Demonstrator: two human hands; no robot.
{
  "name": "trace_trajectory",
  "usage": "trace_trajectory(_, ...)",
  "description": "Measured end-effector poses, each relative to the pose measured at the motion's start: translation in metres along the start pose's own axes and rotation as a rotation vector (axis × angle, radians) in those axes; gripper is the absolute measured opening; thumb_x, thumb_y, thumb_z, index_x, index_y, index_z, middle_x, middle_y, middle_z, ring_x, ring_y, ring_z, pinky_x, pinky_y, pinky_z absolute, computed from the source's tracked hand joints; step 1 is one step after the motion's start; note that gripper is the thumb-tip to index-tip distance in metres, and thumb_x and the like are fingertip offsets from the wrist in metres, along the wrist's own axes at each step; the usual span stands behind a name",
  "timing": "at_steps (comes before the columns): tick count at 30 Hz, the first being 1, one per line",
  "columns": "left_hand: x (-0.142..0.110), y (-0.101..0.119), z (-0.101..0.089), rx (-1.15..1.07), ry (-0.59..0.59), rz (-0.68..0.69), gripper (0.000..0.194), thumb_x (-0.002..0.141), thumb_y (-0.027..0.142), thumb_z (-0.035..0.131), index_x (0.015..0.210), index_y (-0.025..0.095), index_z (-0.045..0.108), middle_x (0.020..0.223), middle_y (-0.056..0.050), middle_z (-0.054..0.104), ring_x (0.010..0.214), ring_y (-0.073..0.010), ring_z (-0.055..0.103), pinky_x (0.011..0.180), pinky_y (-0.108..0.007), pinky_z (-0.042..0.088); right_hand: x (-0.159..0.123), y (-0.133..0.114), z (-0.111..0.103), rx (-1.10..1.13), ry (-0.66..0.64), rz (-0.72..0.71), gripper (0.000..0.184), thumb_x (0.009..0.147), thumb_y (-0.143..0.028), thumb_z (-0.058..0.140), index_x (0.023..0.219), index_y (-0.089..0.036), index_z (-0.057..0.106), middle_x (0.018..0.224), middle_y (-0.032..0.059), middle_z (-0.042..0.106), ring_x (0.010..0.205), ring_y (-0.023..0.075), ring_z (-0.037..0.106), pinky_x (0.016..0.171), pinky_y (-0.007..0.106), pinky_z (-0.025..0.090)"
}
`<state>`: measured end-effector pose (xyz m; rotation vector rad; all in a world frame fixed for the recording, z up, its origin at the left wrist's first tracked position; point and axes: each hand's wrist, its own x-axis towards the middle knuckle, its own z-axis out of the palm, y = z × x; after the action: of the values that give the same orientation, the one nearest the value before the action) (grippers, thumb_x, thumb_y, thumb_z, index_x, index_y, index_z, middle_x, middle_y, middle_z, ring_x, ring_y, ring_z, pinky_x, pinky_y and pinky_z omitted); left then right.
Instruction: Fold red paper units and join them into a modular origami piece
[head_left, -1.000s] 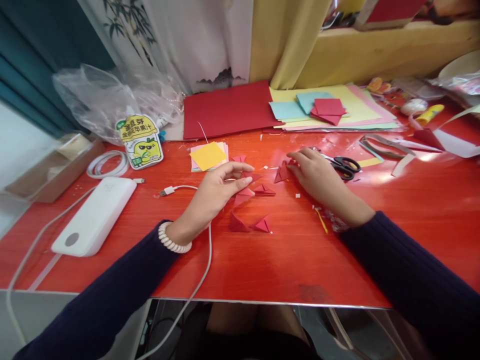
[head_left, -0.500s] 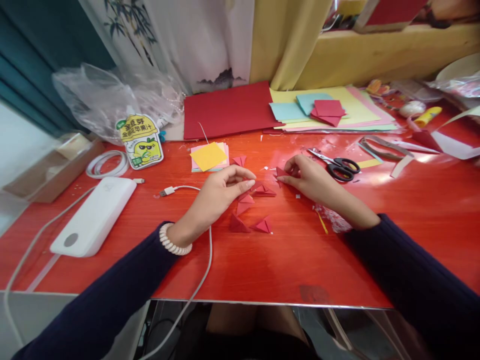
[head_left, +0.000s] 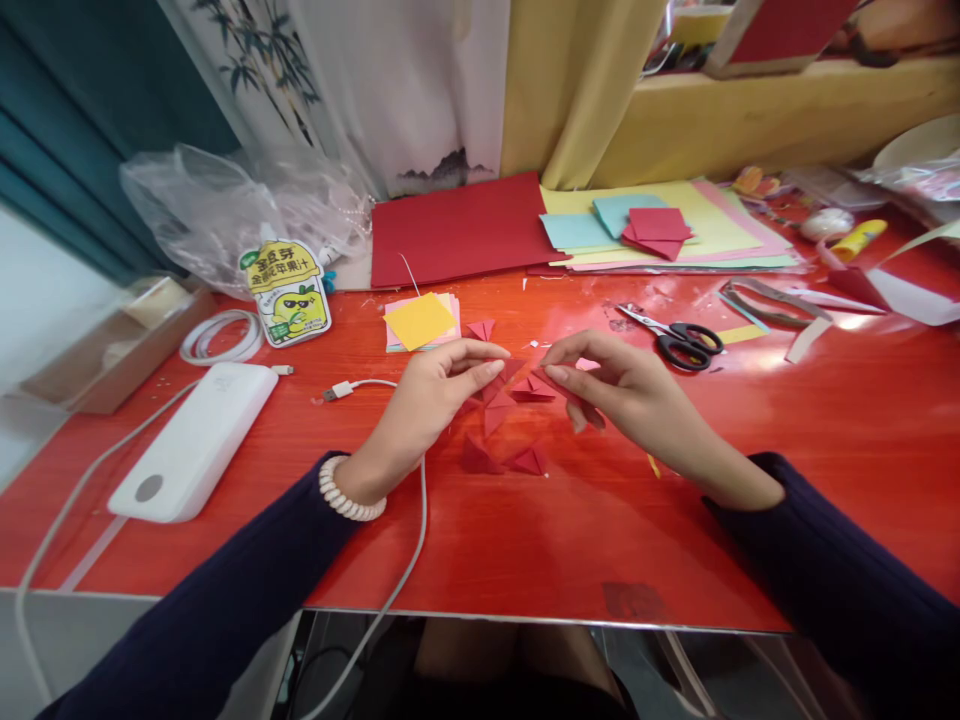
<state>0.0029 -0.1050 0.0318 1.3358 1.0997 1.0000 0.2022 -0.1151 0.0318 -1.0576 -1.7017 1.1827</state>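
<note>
My left hand [head_left: 442, 390] is closed in a pinch at a small folded red paper piece [head_left: 513, 374], just above the table. Close by on the right, my right hand [head_left: 611, 385] also pinches a red folded paper piece, mostly covered by the fingers. Under and between the hands lie more folded red paper triangles: one with a raised flap [head_left: 532, 388], one nearer me [head_left: 480, 457], another beside it [head_left: 529, 460] and one farther back [head_left: 481, 329].
A stack of small paper squares [head_left: 421, 322] lies behind my left hand. Scissors [head_left: 679, 340] rest right of centre. White power bank [head_left: 191, 440] and cable [head_left: 421, 520] are at left. Red card [head_left: 457, 230] and coloured sheets [head_left: 720, 225] lie at the back.
My right hand has moved left and slightly toward me with its red piece, close to my left hand. My left hand stays nearly where it was. The view has shifted slightly.
</note>
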Motion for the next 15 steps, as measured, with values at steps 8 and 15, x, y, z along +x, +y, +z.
trace_trajectory(8, -0.0025, 0.0007, 0.0025, -0.057, -0.016, -0.013, 0.019, 0.075, 0.027, 0.073, 0.090, 0.016, 0.069, 0.087, -0.002, 0.070, 0.078, -0.0112, 0.062, 0.071, -0.023, 0.048, -0.0005, 0.0073, 0.0056, 0.121, 0.021, -0.021, 0.013, 0.090, -0.028, 0.061, 0.096, -0.018, 0.055, 0.089, -0.0002, 0.057, 0.057, 0.0075, 0.062, 0.045, 0.020, 0.052)
trace_trajectory(15, -0.0026, 0.0009, 0.0024, -0.071, -0.073, -0.041, 0.024, 0.074, 0.030, 0.074, 0.094, 0.017, 0.069, 0.090, -0.003, 0.071, 0.080, -0.0129, 0.064, 0.072, -0.024, 0.051, -0.0012, 0.0068, 0.0080, 0.127, 0.088, -0.031, 0.012, 0.088, -0.025, 0.063, 0.095, -0.017, 0.056, 0.080, -0.0003, 0.060, 0.055, 0.0086, 0.062, 0.045, 0.021, 0.051)
